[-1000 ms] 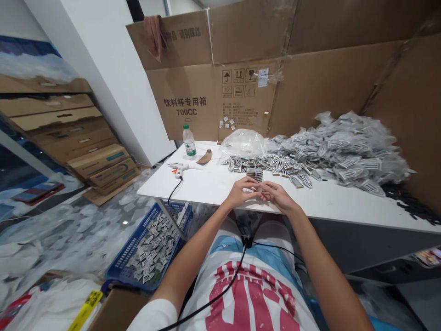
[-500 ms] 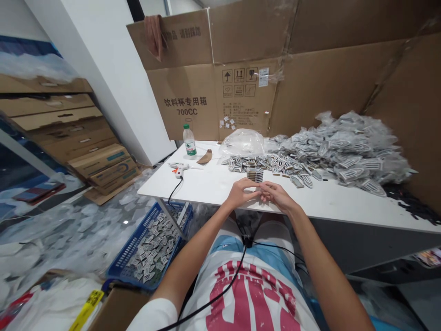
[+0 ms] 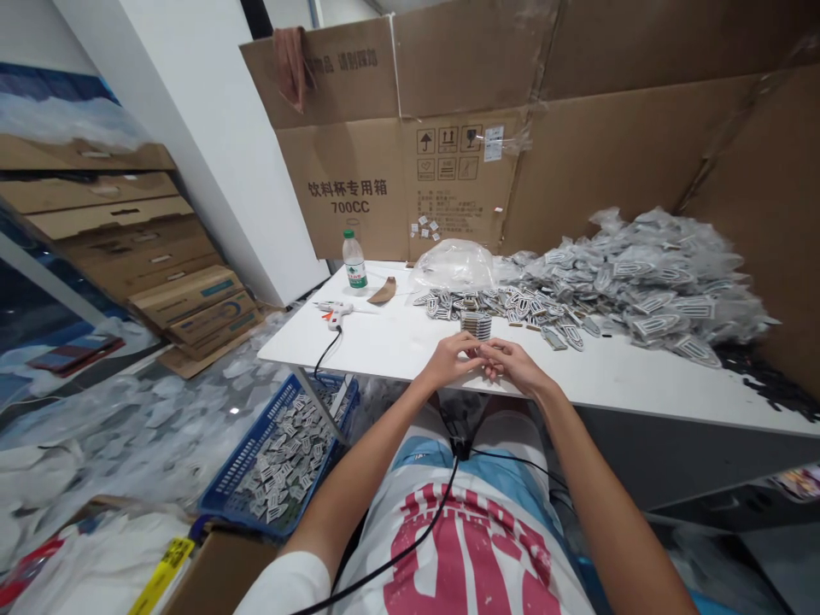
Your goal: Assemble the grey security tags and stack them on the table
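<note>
At the front edge of the white table [image 3: 397, 348], my left hand [image 3: 450, 359] and my right hand [image 3: 516, 366] meet at the fingertips. Both have curled fingers pressed together in a pinch. Whatever lies between them is too small or too hidden to make out. Directly behind the fingers stands a neat stack of flat grey-and-white pieces [image 3: 475, 324]. Beyond it a loose heap of similar striped pieces [image 3: 522, 303], some with rounded ends, spreads across the table.
Bagged pieces [image 3: 666, 282] pile up at the right. A glue gun [image 3: 336, 316], a green-capped bottle [image 3: 354, 260] and a brown curved scrap [image 3: 383, 291] lie or stand left. A blue basket [image 3: 221, 483] of pieces is on the floor. Cardboard [image 3: 615, 154] walls the back.
The view has shifted very slightly. My hands stay together at the table edge, with only a small movement of the left fingers.
</note>
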`<state>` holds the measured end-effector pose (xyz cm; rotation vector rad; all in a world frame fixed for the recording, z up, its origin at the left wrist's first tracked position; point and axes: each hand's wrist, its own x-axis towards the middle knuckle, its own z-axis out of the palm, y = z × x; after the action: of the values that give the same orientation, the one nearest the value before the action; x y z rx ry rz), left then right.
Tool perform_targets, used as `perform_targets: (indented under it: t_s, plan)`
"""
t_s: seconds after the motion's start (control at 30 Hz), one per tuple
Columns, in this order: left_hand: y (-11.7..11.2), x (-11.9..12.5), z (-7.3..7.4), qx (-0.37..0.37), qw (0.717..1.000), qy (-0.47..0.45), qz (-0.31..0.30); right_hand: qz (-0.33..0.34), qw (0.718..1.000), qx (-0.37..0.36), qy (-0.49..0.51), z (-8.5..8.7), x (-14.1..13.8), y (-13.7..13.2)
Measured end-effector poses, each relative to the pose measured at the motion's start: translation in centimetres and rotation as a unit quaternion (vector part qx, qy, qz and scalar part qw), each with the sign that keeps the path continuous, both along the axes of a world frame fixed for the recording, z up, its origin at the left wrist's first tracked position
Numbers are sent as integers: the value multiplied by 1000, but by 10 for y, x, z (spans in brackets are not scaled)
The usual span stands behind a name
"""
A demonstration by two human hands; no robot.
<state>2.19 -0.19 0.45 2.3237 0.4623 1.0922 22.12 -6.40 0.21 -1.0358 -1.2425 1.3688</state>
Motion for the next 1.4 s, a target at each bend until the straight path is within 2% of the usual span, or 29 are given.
perform_targets:
  t_s: [0.2, 0.37, 0.5, 0.67, 0.77, 0.87, 0.93, 1.0, 1.1, 1.17, 1.23, 1.3, 1.4]
  plan:
    - [-1, -1, -1, -4, 1000, 3, 8, -1, 1000, -7, -11, 5, -2, -3]
    - [-2, -1, 1, 9, 1000, -3, -8, 10, 1000, -18, 6, 10, -1, -5]
    - [-5, 0, 5, 1, 1000, -12, -22, 18, 999, -26, 7, 8, 2, -1]
    - [-8, 2, 9, -63, 994, -85, -26, -4, 1000, -10, 21, 2, 6, 1]
    - [-1, 1, 12, -143, 972, -185, -1, -24, 999, -9, 28, 1, 6, 1]
    - [14, -4, 18, -226, 926, -299, 42, -43, 998, -16, 32, 1, 5, 0]
    - [25, -9, 26, -254, 898, -353, 71, -54, 998, -15, 39, 1, 4, -1]
    - [33, -17, 35, -256, 888, -367, 112, -70, 996, -10, 45, 2, 4, -2]
    - [34, -32, 43, -210, 917, -283, 189, -95, 994, -1, 48, 2, 3, -3]
    - [25, -42, 41, -155, 951, -162, 213, -107, 993, 8, 49, 1, 3, -3]
    - [11, -49, 34, -63, 976, -17, 209, -115, 992, 15, 51, 1, 3, -3]
    - [-4, -50, 24, 39, 975, 101, 194, -120, 991, 16, 53, 0, 3, -3]
    - [-19, -46, 9, 89, 954, 173, 229, -118, 992, 10, 52, -1, 4, -3]
